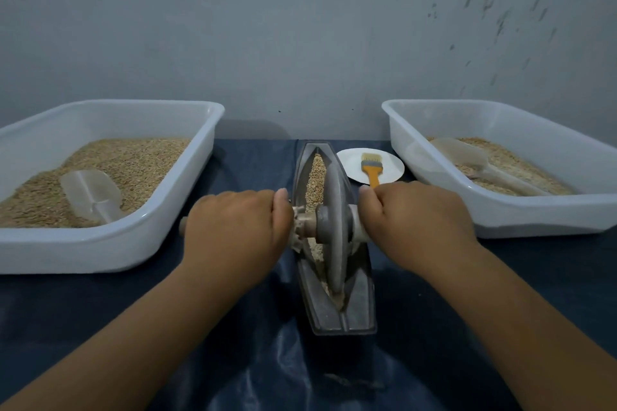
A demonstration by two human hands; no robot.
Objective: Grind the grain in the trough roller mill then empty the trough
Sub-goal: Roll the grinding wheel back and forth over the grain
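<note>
A dark metal boat-shaped trough point(359, 307) lies lengthwise in the middle of the table. Grain point(317, 177) fills its groove, mostly in the far half. A grey roller wheel point(335, 220) stands upright in the groove, near the trough's middle. A wooden axle handle point(305, 222) runs through the wheel to both sides. My left hand point(233, 227) is closed around the left end of the handle. My right hand point(420, 220) is closed around the right end. The handle's left tip point(183, 226) sticks out past my left hand.
A white tub point(110, 243) at the left holds grain and a clear scoop point(90, 193). Another white tub point(534, 220) at the right holds ground grain and a scoop point(467, 157). A white plate point(354, 163) with an orange-handled brush point(371, 168) sits behind the trough. Dark cloth covers the table.
</note>
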